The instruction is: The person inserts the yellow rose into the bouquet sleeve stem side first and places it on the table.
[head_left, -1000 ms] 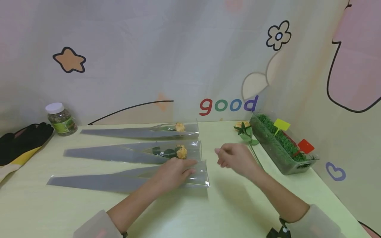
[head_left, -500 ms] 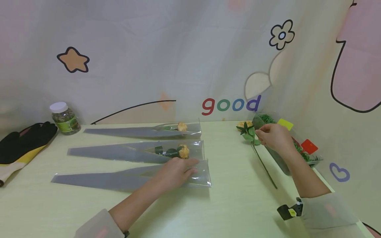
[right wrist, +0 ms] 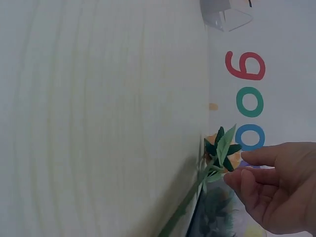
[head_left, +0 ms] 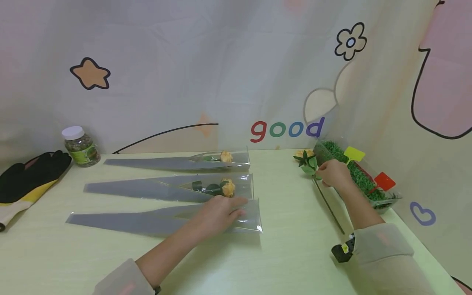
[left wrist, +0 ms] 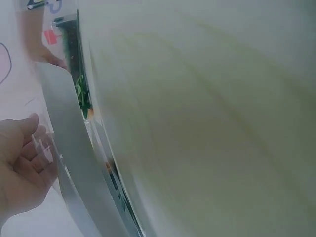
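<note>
In the head view my left hand (head_left: 221,211) is at the wide end of the nearest grey-and-clear plastic flower sleeve (head_left: 121,223). The left wrist view shows its thumb and curled fingers pinching the clear film at the sleeve's edge. At the right, an artificial yellow rose (head_left: 305,157) lies on the table, its green stem running toward the front. My right hand (head_left: 333,174) reaches to its leaves just below the bloom. Seen from the right wrist, thumb and fingertips are slightly apart, right at the leaves (right wrist: 224,148), not closed round the stem.
Two more sleeves, each with a yellow rose (head_left: 228,187) inside, lie behind the nearest one. A clear box of green grass (head_left: 363,180) with yellow and red tags stands at the right. A lidded jar (head_left: 81,151) and black-yellow gloves (head_left: 33,178) are at the left.
My right hand has moved right from mid-table to the rose, then lowered a little toward its stem. My left hand stays at the nearest sleeve.
</note>
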